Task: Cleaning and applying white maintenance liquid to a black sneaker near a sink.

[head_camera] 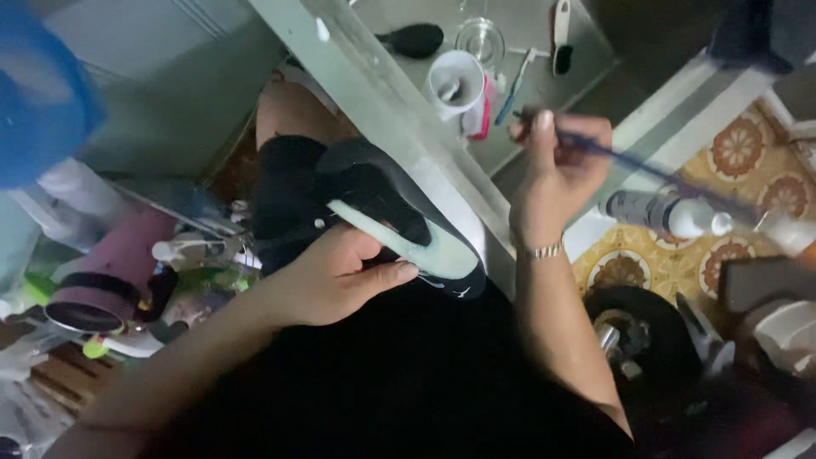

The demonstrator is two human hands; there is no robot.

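Fingers [544, 127] of right hand [557, 166] pinching thin brush [646, 170] above table edge [399, 119]; left hand [331, 276] gripping black shoe [382, 204].

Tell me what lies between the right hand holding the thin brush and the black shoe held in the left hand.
In the head view, the pale metal table edge runs between the right hand and the black shoe.

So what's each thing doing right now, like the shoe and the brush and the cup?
black shoe: sole up, held on the lap
left hand: gripping the shoe
right hand: closed on the thin brush
thin brush: lifted, off the shoe
white cup: upright, open, tool inside
glass jar: upright, looks empty
white bottle: lying on its side
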